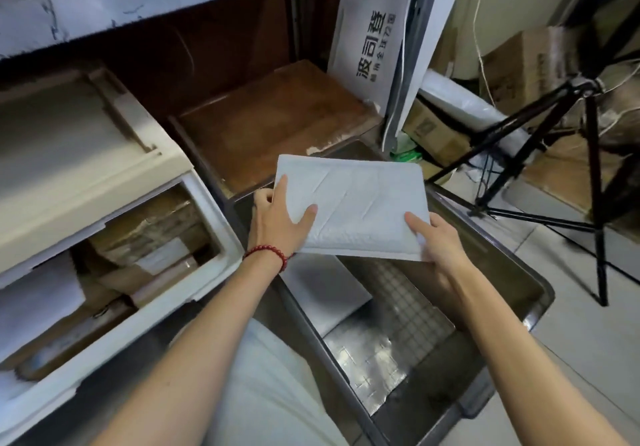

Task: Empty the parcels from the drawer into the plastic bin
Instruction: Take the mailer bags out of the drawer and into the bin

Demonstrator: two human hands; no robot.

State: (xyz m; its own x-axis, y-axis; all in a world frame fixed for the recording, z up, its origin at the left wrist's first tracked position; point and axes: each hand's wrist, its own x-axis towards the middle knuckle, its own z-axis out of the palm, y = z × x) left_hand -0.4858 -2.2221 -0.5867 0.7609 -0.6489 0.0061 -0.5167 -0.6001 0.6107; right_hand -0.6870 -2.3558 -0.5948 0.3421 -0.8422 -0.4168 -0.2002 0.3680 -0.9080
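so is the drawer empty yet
Not empty: several brown parcels lie in the open drawer, while the left hand and right hand hold a white padded envelope over the bin.

I see the drawer (221,237) at frame left, parcels (149,230) inside it. The plastic bin (512,272) sits lower centre, just right of the drawer. Left hand (277,223) and right hand (440,241) hold a mailer (360,203) above the bin; a second mailer (322,289) lies in it. Tripod (595,182) at right, boxes (519,61) behind it.
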